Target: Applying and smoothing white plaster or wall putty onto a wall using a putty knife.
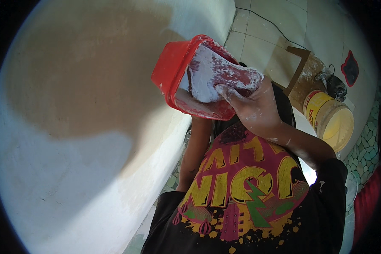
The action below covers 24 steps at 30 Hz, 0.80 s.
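A red plastic tub (170,70) is held tilted in front of my chest, its opening facing right. White paste smears its inner walls. My left forearm (199,142) rises to the tub's underside and holds it up; the fingers are hidden behind it. My right hand (258,106), flecked with white, is closed around a dark red putty knife (230,74). Its wide blade reaches into the tub's mouth and is thickly coated in white paste. The thumb presses on the coated face.
On the left stands a pale wall (93,178) with a large shadow on it. To the right are a yellow-labelled bucket (332,122), a brown board (311,72), a black bag-like item (336,86) and a dark red-edged piece (350,68). A black cable (275,26) crosses the tiles.
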Each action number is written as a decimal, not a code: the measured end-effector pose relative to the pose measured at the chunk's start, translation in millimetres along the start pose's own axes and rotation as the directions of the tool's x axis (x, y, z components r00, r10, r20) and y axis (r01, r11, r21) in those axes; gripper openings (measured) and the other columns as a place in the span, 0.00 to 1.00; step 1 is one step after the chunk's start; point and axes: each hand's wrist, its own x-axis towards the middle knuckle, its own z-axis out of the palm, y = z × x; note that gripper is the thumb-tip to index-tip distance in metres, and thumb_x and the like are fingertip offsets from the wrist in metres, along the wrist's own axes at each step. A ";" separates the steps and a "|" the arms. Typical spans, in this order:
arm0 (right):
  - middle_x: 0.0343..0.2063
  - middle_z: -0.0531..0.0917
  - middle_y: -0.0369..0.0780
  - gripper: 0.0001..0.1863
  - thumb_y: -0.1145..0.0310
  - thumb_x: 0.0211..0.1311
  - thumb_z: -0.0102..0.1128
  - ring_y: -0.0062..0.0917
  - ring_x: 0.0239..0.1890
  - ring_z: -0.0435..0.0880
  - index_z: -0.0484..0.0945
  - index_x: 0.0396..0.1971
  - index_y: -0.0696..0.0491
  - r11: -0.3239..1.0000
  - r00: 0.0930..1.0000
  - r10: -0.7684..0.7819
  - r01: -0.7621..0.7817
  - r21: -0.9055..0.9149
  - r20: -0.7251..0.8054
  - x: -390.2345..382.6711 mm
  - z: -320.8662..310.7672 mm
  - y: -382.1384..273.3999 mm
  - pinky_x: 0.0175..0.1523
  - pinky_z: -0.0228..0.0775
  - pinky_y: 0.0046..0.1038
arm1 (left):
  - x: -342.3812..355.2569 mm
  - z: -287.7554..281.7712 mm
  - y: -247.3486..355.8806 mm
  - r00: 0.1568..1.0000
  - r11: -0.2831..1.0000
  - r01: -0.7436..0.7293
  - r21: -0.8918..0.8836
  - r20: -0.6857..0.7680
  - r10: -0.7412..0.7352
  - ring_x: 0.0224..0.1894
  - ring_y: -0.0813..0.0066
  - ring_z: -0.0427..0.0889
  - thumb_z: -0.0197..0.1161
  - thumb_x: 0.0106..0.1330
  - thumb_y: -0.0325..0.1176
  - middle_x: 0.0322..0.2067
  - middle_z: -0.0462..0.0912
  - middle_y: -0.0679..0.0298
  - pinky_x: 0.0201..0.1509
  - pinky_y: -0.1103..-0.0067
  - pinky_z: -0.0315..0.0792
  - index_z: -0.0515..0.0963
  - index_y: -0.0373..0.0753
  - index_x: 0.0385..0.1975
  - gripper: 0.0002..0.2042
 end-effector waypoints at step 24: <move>0.48 0.86 0.39 0.19 0.83 0.63 0.63 0.27 0.52 0.85 0.78 0.53 0.56 0.828 0.942 0.321 -0.328 0.456 0.094 -9.3 -42.5 11.5 0.59 0.79 0.34 | 5.3 9.8 21.9 0.990 0.997 -0.072 0.034 -0.118 0.076 0.70 0.56 0.66 0.43 0.76 0.63 0.66 0.67 0.56 0.72 0.59 0.65 0.62 0.42 0.70 0.34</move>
